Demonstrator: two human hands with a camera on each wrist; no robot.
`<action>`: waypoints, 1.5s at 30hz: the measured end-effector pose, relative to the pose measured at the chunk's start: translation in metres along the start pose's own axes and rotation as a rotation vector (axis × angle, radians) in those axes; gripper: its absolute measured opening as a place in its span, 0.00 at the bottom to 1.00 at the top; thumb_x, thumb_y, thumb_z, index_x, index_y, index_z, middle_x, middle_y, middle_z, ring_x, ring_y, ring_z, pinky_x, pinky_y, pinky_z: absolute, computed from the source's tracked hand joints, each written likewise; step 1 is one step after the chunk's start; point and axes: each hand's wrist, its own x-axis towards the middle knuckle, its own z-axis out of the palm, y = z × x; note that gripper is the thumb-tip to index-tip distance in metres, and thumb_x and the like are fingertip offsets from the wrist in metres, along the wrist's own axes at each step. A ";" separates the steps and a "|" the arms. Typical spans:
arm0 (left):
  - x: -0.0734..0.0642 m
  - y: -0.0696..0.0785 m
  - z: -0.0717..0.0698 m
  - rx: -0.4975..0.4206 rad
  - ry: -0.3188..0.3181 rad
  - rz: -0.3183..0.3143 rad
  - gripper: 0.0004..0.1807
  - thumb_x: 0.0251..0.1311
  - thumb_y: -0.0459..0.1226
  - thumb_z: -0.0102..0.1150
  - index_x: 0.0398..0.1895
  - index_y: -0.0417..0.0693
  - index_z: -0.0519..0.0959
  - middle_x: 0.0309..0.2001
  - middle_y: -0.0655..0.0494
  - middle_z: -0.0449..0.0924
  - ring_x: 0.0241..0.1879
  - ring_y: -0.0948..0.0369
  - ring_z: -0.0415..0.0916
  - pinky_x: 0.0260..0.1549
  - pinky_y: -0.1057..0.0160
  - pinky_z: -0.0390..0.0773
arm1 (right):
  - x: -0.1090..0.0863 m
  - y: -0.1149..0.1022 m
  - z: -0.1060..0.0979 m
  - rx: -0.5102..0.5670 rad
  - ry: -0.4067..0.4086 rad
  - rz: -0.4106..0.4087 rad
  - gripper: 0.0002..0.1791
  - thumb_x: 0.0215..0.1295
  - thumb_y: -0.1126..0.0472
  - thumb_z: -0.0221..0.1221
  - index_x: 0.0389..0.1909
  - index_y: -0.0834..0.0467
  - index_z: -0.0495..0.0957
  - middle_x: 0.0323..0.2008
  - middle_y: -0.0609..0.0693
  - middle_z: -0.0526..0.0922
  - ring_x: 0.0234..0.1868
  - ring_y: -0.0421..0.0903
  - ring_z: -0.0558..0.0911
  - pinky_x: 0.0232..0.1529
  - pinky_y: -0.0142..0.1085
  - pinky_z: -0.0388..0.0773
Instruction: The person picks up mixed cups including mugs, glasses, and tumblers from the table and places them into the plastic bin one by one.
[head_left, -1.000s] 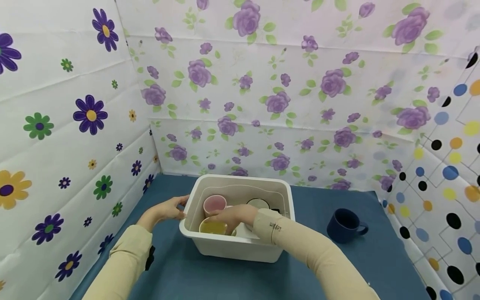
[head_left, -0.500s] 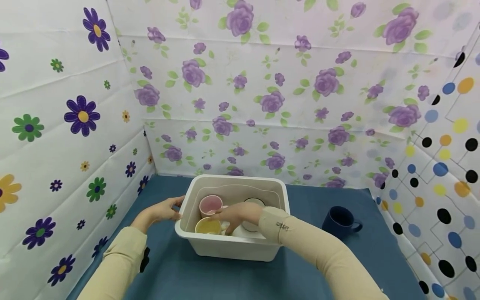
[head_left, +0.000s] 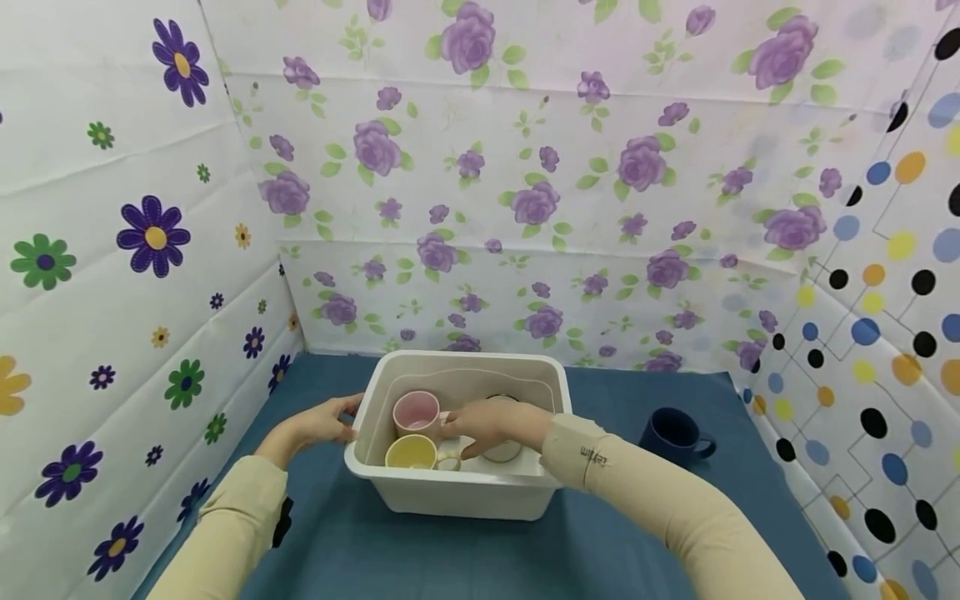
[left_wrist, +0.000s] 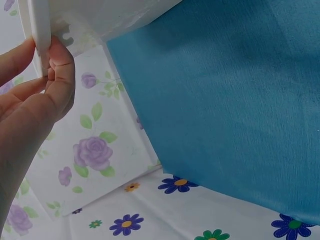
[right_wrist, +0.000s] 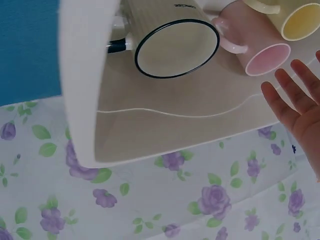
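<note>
A white plastic bin (head_left: 457, 500) stands on the table, and my left hand (head_left: 318, 421) pinches its left rim between thumb and fingers, clearest in the left wrist view. Inside the bin at left, a yellow mug (head_left: 411, 451) sits in front of a pink mug (head_left: 416, 411), handles towards the right. To their right is a cream mug (right_wrist: 175, 50) with a dark rim, partly covered by my arm in the head view. My right hand (head_left: 489, 423) hovers over the bin near the mugs; the right wrist view shows its fingers spread, holding nothing.
A dark blue mug (head_left: 670, 437) stands on the blue tabletop (head_left: 450, 554) to the right of the bin. Flower-printed sheets (head_left: 450, 183) close off the back and left, and a dotted sheet (head_left: 892, 375) the right.
My right hand has let go of the yellow mug, lifted off it and shifted right. The left hand stays on the bin's rim. The head view has shifted slightly.
</note>
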 end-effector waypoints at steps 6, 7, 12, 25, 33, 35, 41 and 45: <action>-0.002 -0.002 0.000 -0.012 -0.018 0.011 0.40 0.52 0.25 0.50 0.67 0.35 0.42 0.50 0.36 0.63 0.45 0.51 0.70 0.43 0.52 0.74 | -0.015 0.006 0.003 0.092 0.135 -0.031 0.21 0.58 0.53 0.55 0.55 0.43 0.69 0.51 0.40 0.75 0.51 0.38 0.74 0.50 0.31 0.71; -0.002 -0.002 0.000 -0.017 -0.018 0.009 0.40 0.52 0.25 0.50 0.67 0.35 0.42 0.49 0.36 0.63 0.45 0.52 0.70 0.42 0.53 0.75 | -0.017 0.007 0.004 0.109 0.168 -0.048 0.20 0.58 0.54 0.55 0.53 0.45 0.71 0.50 0.40 0.76 0.48 0.37 0.76 0.49 0.30 0.71; 0.001 0.001 -0.001 -0.016 -0.045 0.016 0.41 0.52 0.26 0.50 0.67 0.35 0.40 0.47 0.36 0.64 0.42 0.53 0.70 0.41 0.55 0.75 | -0.033 0.012 0.004 0.109 0.277 -0.103 0.14 0.59 0.58 0.55 0.47 0.49 0.76 0.42 0.43 0.81 0.33 0.37 0.78 0.37 0.26 0.72; 0.002 0.006 0.001 0.018 -0.039 -0.015 0.43 0.50 0.24 0.51 0.67 0.35 0.40 0.46 0.38 0.63 0.38 0.55 0.68 0.41 0.54 0.75 | -0.067 0.021 0.010 0.110 0.396 -0.044 0.14 0.60 0.56 0.53 0.47 0.50 0.75 0.44 0.43 0.78 0.47 0.38 0.75 0.47 0.29 0.72; 0.001 0.008 0.000 0.025 -0.033 -0.024 0.43 0.51 0.23 0.50 0.67 0.35 0.39 0.47 0.36 0.64 0.40 0.54 0.69 0.41 0.55 0.75 | -0.078 0.026 0.018 0.197 0.504 -0.028 0.12 0.60 0.58 0.53 0.45 0.51 0.75 0.43 0.44 0.77 0.45 0.38 0.75 0.43 0.29 0.72; 0.001 0.008 -0.001 0.023 -0.036 -0.022 0.43 0.51 0.24 0.51 0.67 0.35 0.39 0.48 0.36 0.63 0.41 0.54 0.69 0.41 0.55 0.75 | -0.081 0.029 0.022 0.222 0.545 -0.028 0.12 0.60 0.59 0.53 0.44 0.51 0.75 0.42 0.44 0.77 0.42 0.38 0.75 0.40 0.27 0.72; 0.000 0.007 0.000 0.028 -0.013 -0.044 0.43 0.50 0.24 0.52 0.67 0.37 0.40 0.46 0.38 0.65 0.42 0.54 0.69 0.42 0.53 0.75 | -0.091 0.036 0.035 0.239 0.638 -0.032 0.11 0.60 0.60 0.54 0.43 0.51 0.76 0.37 0.46 0.77 0.36 0.38 0.73 0.36 0.28 0.71; -0.001 0.004 0.003 0.021 0.003 -0.049 0.43 0.50 0.25 0.52 0.67 0.37 0.41 0.45 0.40 0.66 0.42 0.54 0.69 0.42 0.53 0.75 | -0.101 0.039 0.046 0.252 0.666 0.007 0.10 0.60 0.60 0.54 0.42 0.51 0.75 0.38 0.45 0.77 0.35 0.37 0.74 0.34 0.27 0.71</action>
